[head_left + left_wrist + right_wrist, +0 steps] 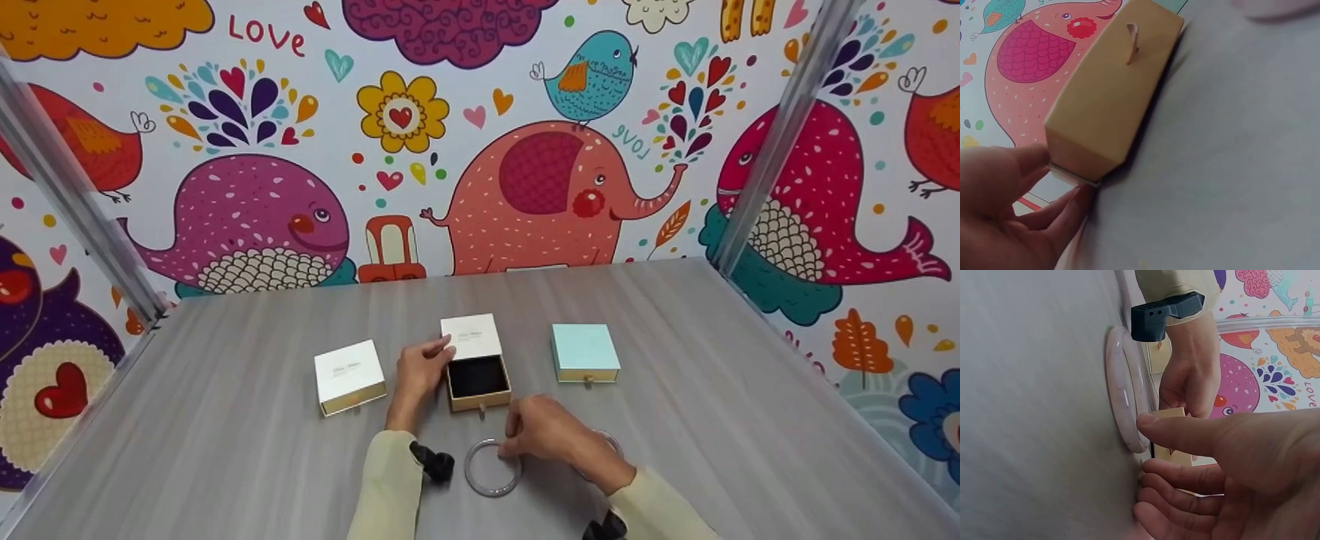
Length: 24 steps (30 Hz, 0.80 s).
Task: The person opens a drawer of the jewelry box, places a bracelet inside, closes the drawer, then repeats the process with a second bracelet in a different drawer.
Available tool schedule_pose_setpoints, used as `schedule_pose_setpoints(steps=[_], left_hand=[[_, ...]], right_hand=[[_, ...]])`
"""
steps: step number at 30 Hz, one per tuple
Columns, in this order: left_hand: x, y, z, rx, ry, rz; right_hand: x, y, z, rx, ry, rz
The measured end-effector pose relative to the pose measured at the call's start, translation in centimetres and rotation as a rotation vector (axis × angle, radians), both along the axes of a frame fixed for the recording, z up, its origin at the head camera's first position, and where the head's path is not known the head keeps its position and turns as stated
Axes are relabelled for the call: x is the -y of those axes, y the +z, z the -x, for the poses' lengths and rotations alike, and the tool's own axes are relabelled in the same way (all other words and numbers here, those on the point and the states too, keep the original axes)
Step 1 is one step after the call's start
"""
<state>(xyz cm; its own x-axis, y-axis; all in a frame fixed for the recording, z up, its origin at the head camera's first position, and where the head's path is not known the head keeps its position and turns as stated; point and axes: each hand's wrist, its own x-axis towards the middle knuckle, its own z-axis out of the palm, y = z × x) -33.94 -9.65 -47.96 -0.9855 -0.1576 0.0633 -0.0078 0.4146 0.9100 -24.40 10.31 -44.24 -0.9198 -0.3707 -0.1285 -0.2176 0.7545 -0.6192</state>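
So nearest on the grey surface [247, 457] there's a clear-ish bangle [493, 494] lying flat. The right hand [551, 429] has its thumb at the bangle's right rim, fingers just outside it; can't tell if that grip is actually pinching. A second bangle [616, 441] is partly hidden behind the right wrist. A bit farther, the open box [476, 337] has its black-lined drawer [478, 376] pulled toward the near side, and the left hand [421, 367] pinches its white sleeve from the left. White box [350, 371] to the left, mint box [585, 346] to the right, cartoon wall [536, 202] at the far end.
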Motion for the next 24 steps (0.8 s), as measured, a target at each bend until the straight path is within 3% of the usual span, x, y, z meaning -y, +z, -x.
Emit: schedule_pose_setpoints(steps=[17, 24], left_hand=[[0.04, 0.04, -0.07, -0.008, -0.004, 0.023], [-0.04, 0.08, 0.01, -0.022, -0.006, 0.013]], right_hand=[[0.20, -0.27, -0.32, 0.051, -0.051, -0.023], [0.21, -0.32, -0.35, 0.008, -0.069, -0.048]])
